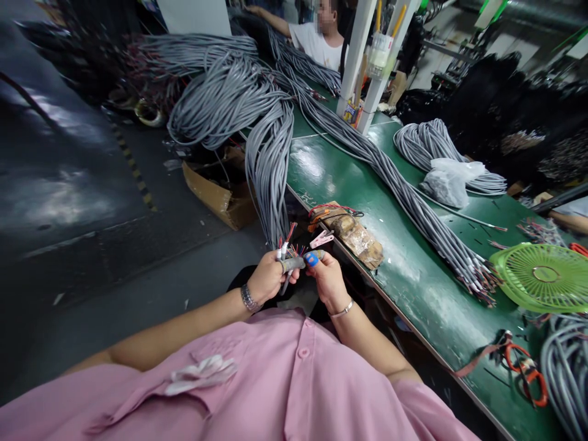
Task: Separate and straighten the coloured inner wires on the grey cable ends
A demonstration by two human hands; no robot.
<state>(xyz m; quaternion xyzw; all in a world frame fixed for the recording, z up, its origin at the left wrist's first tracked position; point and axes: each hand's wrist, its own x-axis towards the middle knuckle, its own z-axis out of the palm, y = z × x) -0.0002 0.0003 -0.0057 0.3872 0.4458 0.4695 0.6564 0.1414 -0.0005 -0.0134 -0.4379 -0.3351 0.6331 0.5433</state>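
My left hand [269, 277] is closed around grey cables [285, 250] whose stripped ends show thin red, white and dark wires. A grey wrapping covers its thumb. Close beside it, my right hand [331, 280] pinches with thumb and forefinger at the wire ends. The thumb wears a blue finger cover [311, 259], and the forefinger looks wrapped too. What lies between those fingertips is too small to make out. A pink clip [321, 239] sits just beyond my right hand, at the table edge. A thick bundle of grey cables [271, 177] hangs down from the table toward my hands.
A taped block [356, 236] lies at the edge of the green table [399, 269]. Long grey cables [390, 174] run across it. To the right are a green fan [542, 275] and orange-handled scissors [526, 370]. A cardboard box [220, 196] stands below; a person [321, 40] sits opposite.
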